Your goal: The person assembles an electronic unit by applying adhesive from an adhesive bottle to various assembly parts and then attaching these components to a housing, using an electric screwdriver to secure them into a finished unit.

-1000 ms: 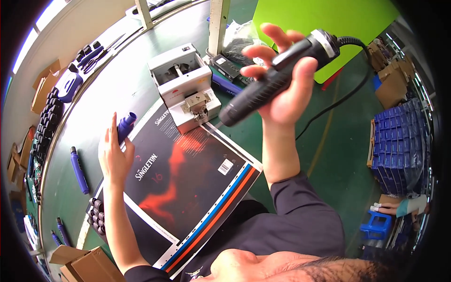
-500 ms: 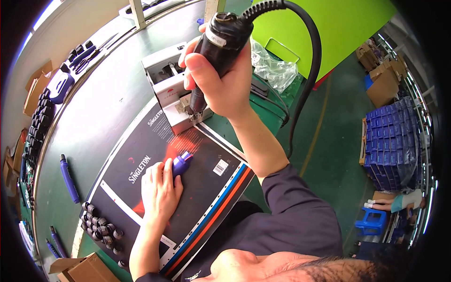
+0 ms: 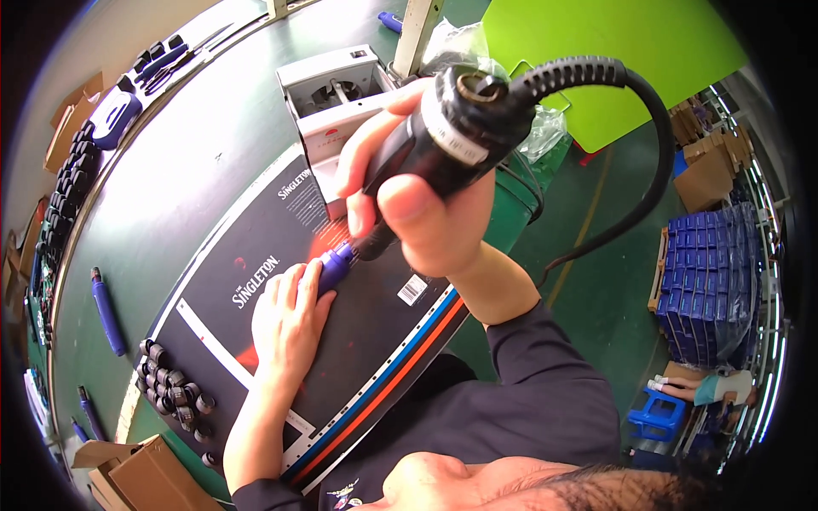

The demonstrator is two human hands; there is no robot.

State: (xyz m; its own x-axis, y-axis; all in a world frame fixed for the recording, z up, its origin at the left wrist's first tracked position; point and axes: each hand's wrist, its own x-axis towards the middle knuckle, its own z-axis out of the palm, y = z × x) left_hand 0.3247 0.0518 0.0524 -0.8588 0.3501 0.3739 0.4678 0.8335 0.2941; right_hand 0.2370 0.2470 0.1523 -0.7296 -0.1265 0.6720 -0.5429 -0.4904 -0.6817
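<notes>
My right hand is wrapped round a black electric screwdriver, which points down and to the left. A thick black cable leaves its upper end. The screwdriver's tip meets the end of a blue cylindrical piece, though I cannot tell whether a screw is between them. That piece lies tilted on a dark printed mat, and my left hand grips it with fingers over its near side. Behind the right hand stands a pale box-shaped machine, its front partly hidden by the hand.
Several small black caps cluster at the mat's left edge. A blue pen-shaped tool lies left of them on the green table. An open cardboard box is at lower left. A metal post rises behind the machine.
My right hand has brought the screwdriver from the pale machine down and toward me, to the blue piece's end. My left hand keeps its hold. The whole view has shifted slightly.
</notes>
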